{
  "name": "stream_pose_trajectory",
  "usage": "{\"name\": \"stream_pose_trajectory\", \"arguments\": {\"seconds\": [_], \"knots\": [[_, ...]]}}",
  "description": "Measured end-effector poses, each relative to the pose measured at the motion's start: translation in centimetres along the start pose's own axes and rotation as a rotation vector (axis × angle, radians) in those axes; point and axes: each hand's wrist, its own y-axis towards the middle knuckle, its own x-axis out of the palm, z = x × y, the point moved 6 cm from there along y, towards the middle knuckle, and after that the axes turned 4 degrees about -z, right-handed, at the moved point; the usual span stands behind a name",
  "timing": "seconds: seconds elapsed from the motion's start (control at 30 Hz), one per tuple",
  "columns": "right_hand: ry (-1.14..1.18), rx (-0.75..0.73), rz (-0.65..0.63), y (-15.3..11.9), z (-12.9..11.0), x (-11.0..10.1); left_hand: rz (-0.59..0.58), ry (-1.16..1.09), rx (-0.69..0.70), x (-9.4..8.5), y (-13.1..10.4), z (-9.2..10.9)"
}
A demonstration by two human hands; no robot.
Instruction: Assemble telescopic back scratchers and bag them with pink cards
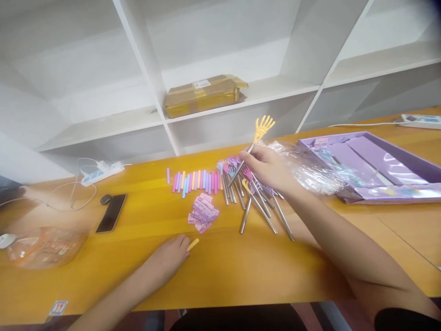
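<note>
My right hand [267, 166] is closed around the metal rod of a back scratcher [263, 128], its yellow hand-shaped head pointing up. Below and beside that hand lies a pile of other back scratchers [257, 197] with metal rods and pink, purple, blue and yellow heads. Low on the table, my left hand [174, 253] grips a short yellow stick [193, 244], one end showing past the fingers. A row of short coloured sticks [198, 180] lies left of the pile. Small pink printed cards [203, 214] are heaped between the row and my left hand.
Clear plastic wrapping [310, 170] and an open purple box [379, 161] lie at the right. A phone [112, 213], a power strip [102, 172] with cables and an orange-printed plastic bag [44, 248] are at the left. A taped carton [203, 95] sits on the shelf behind.
</note>
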Motion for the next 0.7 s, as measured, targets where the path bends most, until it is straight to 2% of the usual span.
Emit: {"name": "stream_pose_trajectory", "arguments": {"seconds": [0.1, 0.2, 0.27, 0.33, 0.4, 0.47, 0.57, 0.7], "knots": [[0.131, -0.006, -0.014, -0.3, -0.6, 0.4, 0.007, -0.086, 0.044, -1.4, -0.3, -1.3], [0.314, 0.025, -0.036, -0.6, -0.9, 0.7, 0.069, -0.297, 0.156, -5.8, -0.2, -1.7], [0.42, 0.041, -0.046, -0.6, -1.2, 0.7, 0.225, -0.551, 0.251, -10.2, 0.1, -1.8], [0.487, 0.03, -0.042, -0.2, -1.6, 0.6, 0.485, -0.771, 0.332, -15.1, 0.4, -2.0], [0.521, -0.012, -0.024, 0.5, -2.1, 0.5, 0.707, -0.972, 0.434, -19.2, 0.7, -2.0], [0.537, -0.055, 0.003, 1.4, -2.9, 0.5, 0.775, -1.189, 0.532, -21.9, 1.4, -1.7], [0.574, -0.092, 0.059, 2.2, -3.9, 0.5, 0.767, -1.331, 0.644, -24.0, 2.1, -0.9], [0.683, -0.126, 0.06, 2.2, -5.0, 0.4, 0.736, -1.264, 0.646, -23.9, 2.1, -0.9]]}}
